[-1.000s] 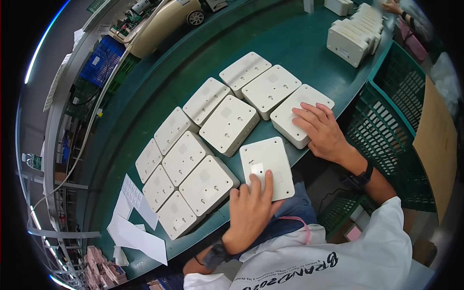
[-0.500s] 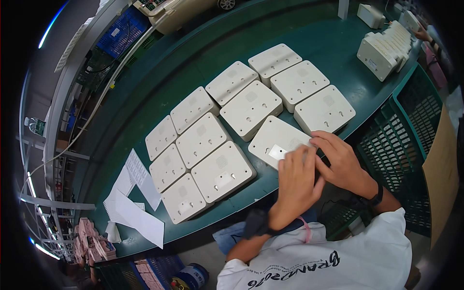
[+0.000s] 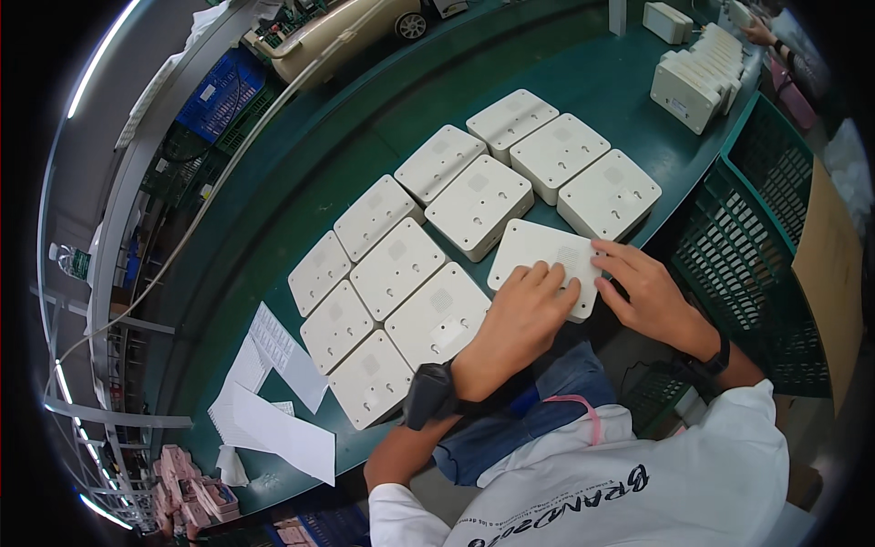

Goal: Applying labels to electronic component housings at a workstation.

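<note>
A flat white plastic box (image 3: 529,239) with rounded corners lies on the near edge of the green table, its small grille of holes facing up. My left hand (image 3: 521,317) rests on its lower face, fingertips flat against the surface and covering part of it. At the box's right end my right hand (image 3: 645,290) grips the edge, fingers on top and thumb lower down. Several similar white boxes (image 3: 478,201) stand in rows beyond and to the left, with keyhole slots and corner holes. One neighbouring box (image 3: 428,305) shows a shiny rectangular patch.
Paper sheets (image 3: 283,428) lie on the table (image 3: 383,445) at left. Green plastic crates (image 3: 752,264) and a cardboard sheet (image 3: 831,273) stand to the right. More white housings (image 3: 688,91) are stacked far right, near another person's hand (image 3: 758,32). Pink parts (image 3: 187,488) sit at lower left.
My left hand has moved down and left across the box, now covering the shiny patch seen there before. My right hand stays at the box's right end. The view has shifted slightly.
</note>
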Motion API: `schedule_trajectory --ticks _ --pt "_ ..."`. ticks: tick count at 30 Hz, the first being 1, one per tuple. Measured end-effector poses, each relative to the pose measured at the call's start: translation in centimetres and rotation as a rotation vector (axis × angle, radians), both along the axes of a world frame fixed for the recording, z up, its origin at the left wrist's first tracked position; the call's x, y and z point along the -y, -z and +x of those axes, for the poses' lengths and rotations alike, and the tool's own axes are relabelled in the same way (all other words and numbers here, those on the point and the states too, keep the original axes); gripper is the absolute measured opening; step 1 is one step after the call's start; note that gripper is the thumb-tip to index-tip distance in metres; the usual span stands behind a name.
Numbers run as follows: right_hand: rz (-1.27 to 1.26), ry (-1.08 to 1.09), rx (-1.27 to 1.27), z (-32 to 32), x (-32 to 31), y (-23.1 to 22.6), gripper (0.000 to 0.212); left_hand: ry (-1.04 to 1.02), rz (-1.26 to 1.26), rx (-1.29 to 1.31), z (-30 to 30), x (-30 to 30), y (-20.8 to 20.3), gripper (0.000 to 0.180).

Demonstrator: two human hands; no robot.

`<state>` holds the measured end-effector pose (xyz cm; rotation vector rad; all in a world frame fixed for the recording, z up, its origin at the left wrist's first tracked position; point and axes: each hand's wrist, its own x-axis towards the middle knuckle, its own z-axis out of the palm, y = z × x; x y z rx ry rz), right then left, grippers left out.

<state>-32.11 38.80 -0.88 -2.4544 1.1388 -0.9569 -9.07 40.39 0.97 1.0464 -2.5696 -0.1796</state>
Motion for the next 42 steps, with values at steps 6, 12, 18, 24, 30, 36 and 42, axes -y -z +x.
schedule_trajectory --ticks 6,12,18,24,30,36,42 --pt "-0.032 -0.055 -0.002 0.4 -1.4 0.1 0.031 0.165 -0.047 -0.153 -0.7 0.3 2.0 0.034" --pt "-0.129 -0.059 -0.066 1.2 0.8 1.0 0.040 -0.087 -0.198 -0.026 2.3 1.5 0.9 0.057" --pt "-0.196 -0.077 -0.239 2.8 4.6 1.1 0.042 -0.170 0.062 0.078 3.2 0.4 -0.8 0.066" --pt "-0.415 -0.145 -0.268 5.0 8.5 1.0 0.036 -0.292 0.165 0.309 4.2 1.2 -2.1 0.055" --pt "-0.176 0.125 -0.111 4.1 17.4 -1.3 0.029 -0.702 0.008 0.098 11.8 11.8 -1.0 0.059" --pt "0.362 0.294 -0.251 4.9 29.7 0.1 0.060 -0.651 0.053 0.157 14.6 14.7 3.0 0.061" --pt "0.289 0.168 -0.251 6.1 31.6 1.4 0.075 -0.591 0.122 0.148 14.6 13.4 1.2 0.054"
